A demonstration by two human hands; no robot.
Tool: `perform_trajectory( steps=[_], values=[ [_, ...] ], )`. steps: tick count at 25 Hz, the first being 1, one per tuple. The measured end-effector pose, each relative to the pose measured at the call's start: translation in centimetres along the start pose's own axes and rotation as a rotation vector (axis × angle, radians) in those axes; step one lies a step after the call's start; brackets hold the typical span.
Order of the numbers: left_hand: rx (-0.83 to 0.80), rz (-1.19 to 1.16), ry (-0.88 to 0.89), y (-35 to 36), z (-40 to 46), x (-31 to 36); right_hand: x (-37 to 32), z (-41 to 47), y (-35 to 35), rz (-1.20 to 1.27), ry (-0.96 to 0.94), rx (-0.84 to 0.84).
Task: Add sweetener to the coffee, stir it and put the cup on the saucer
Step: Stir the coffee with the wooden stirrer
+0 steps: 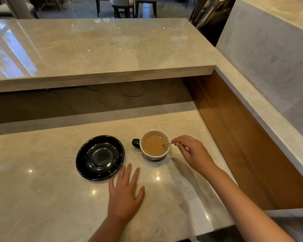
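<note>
On the lower marble counter (42, 198), a cup (155, 145) with a white inside and dark outside is seen standing upright, filled with light brown coffee (152, 144). Its dark handle (135, 142) is pointed to the left, towards a black saucer (100, 157) that is set just beside it; the two are apart, and nothing is carried by the saucer. A thin wooden stirrer (168, 144) is held in the cup, its long axis running roughly left to right and tilted, with the lower end dipped in the coffee near the right side and the upper end raised over the rim to the right. That upper end is pinched between thumb and fingertips of the right hand (191, 152), whose other fingers are loosely curled. The left hand (124, 196) is laid flat on the counter, palm down, fingers spread and pointed away from the person; nothing is held in it, and its fingertips are near the saucer's near edge. A higher marble ledge (101, 49) is seen beyond.
</note>
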State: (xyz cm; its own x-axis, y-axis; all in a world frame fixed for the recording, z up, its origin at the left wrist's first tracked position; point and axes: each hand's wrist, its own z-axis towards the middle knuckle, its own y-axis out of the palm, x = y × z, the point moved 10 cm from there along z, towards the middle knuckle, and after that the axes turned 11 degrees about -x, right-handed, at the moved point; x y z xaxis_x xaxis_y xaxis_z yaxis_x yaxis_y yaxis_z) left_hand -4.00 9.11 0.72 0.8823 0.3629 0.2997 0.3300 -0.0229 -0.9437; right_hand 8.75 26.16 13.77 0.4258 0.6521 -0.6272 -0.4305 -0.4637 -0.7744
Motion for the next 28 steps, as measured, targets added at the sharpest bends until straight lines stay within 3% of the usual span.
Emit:
perform_trajectory(
  steps=[8, 18, 23, 28],
  values=[
    [-0.004, 0.003, 0.001, 0.2, 0.0, 0.0, -1.1, -0.8, 2.5, 0.212, 0.019, -0.026],
    [0.001, -0.001, -0.014, 0.0, 0.0, -0.1, -0.3, 1.1, 0.5, 0.097, 0.046, 0.145],
    [0.003, 0.006, -0.012, 0.2, 0.1, -0.1, 0.3, -0.1, -0.6, 0.043, 0.093, 0.109],
    [0.005, 0.006, -0.006, -0.1, 0.0, 0.0, 0.9, -1.4, 0.0, 0.210, 0.234, 0.070]
  ],
)
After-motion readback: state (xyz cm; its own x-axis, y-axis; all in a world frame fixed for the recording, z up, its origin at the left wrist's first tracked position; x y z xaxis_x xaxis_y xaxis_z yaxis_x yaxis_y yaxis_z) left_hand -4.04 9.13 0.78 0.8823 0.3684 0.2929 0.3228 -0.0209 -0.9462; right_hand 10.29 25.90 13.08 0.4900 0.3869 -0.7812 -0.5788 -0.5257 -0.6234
